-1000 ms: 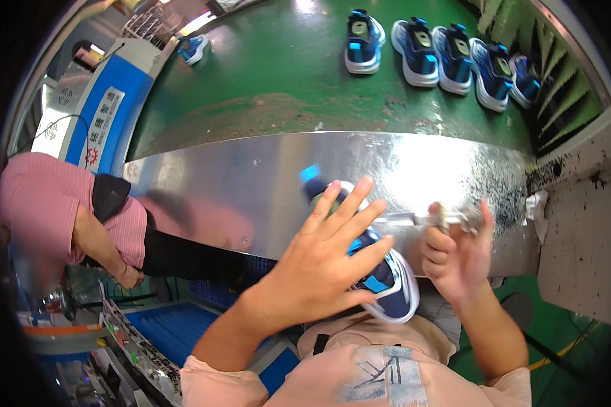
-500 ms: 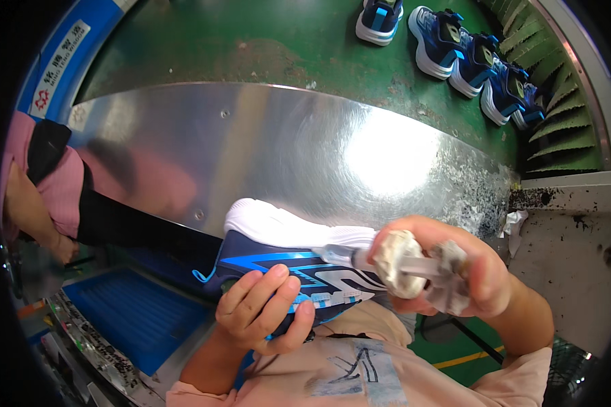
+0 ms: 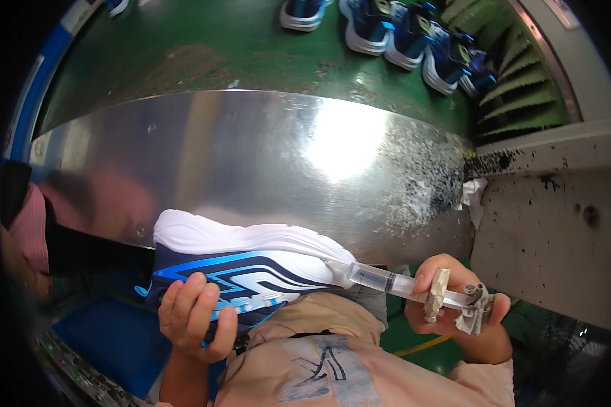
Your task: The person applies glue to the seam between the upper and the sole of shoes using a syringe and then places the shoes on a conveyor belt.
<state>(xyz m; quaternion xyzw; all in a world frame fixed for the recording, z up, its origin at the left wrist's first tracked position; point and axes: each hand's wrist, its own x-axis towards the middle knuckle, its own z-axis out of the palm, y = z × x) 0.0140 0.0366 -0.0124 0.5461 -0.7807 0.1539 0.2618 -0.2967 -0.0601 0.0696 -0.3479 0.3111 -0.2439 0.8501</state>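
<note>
A blue sneaker (image 3: 251, 268) with a thick white sole lies on its side in my left hand (image 3: 195, 315), its sole turned up and away from me. The fingers of that hand wrap over the laced top of the shoe. In my right hand (image 3: 455, 298) is a clear plastic syringe (image 3: 380, 278), with wrappings around its flange and its plunger end. The syringe's narrow tip points left and meets the toe end of the shoe, close to where upper and sole join. Whether the tip presses on the shoe I cannot tell.
A shiny metal ledge (image 3: 244, 156) runs in front of me. Beyond it, several blue sneakers (image 3: 404, 41) stand on a green conveyor belt (image 3: 149, 64), near green strip flaps (image 3: 529, 88). Crumpled white paper (image 3: 473, 197) hangs at the right. Another person's pink sleeve (image 3: 30, 227) shows at the left.
The syringe has moved right along the shoe, from its side to the toe end. Shoe and left hand appear further left. The sneakers on the belt have shifted left in view.
</note>
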